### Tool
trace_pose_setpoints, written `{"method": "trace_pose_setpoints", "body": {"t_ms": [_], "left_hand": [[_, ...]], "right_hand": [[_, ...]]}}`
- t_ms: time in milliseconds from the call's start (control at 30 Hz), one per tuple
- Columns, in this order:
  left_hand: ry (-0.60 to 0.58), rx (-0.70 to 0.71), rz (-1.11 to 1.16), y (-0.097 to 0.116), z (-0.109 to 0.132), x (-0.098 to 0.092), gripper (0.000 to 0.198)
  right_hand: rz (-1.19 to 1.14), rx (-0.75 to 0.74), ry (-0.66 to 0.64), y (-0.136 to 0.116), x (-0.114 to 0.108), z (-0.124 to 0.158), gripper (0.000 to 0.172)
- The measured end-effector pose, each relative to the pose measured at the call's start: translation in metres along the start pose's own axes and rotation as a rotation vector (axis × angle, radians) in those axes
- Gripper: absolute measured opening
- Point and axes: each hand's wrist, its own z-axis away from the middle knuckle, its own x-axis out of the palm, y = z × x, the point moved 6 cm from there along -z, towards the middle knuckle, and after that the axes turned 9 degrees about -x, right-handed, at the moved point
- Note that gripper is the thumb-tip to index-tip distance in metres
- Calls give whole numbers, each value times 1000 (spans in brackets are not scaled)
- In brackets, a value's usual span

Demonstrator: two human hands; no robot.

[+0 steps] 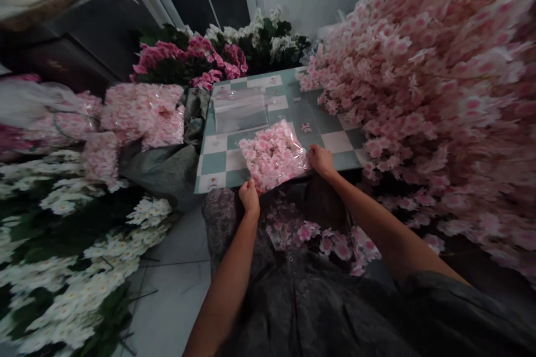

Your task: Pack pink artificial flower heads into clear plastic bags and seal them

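A clear plastic bag full of pink artificial flowers lies on the near edge of a small checkered table. My left hand pinches the bag's near left corner, fingers closed. My right hand grips the bag's right edge, fingers curled on the plastic. Behind the bag lies a flat stack of empty clear bags. Loose pink flowers rest in my lap on dark patterned cloth.
A huge heap of pink blossoms fills the right side. Filled bags of pink flowers sit left of the table. White flower bunches lie on the floor at left. Magenta and white bouquets stand behind the table under a window.
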Motion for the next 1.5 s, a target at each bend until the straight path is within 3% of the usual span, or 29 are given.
{"method": "trace_pose_setpoints", "body": {"t_ms": [100, 167, 233, 300, 333, 400, 467, 567, 667, 1000, 1200, 1333, 1400, 1500], "left_hand": [[-36, -43, 44, 1, 5, -1, 35], [-12, -14, 42, 4, 12, -7, 36], [116, 157, -20, 19, 23, -18, 32], [235, 438, -142, 45, 40, -22, 35], [238, 578, -229, 59, 47, -16, 39], [110, 793, -460, 82, 53, 10, 46], [-61, 874, -726, 94, 46, 43, 49], [-163, 826, -996, 97, 20, 76, 58], [-168, 784, -1086, 92, 1, 86, 65], [-119, 780, -1060, 79, -6, 83, 70], [-63, 650, -991, 71, -30, 60, 72], [104, 623, -848, 99, -31, 46, 64], [111, 714, -789, 120, -22, 60, 59], [-18, 736, -876, 133, -16, 96, 55]], "right_hand": [[-100, 56, 78, 5, -10, 6, 38], [-67, -7, 173, -4, -21, 15, 39], [-5, -195, 242, -28, -29, 27, 43], [42, -433, 227, -61, -27, 36, 48], [66, -535, 192, -76, -21, 39, 50], [125, -656, 104, -100, -6, 39, 53], [186, -684, 19, -111, 12, 31, 57], [247, -634, -61, -107, 33, 15, 60], [275, -603, -91, -97, 43, 5, 61], [263, -608, -151, -94, 48, 2, 61], [255, -607, -167, -88, 45, 3, 61], [223, -457, -60, -88, 27, -13, 59], [210, -430, 2, -96, 21, -27, 59], [200, -485, 2, -113, 28, -48, 57]]}}
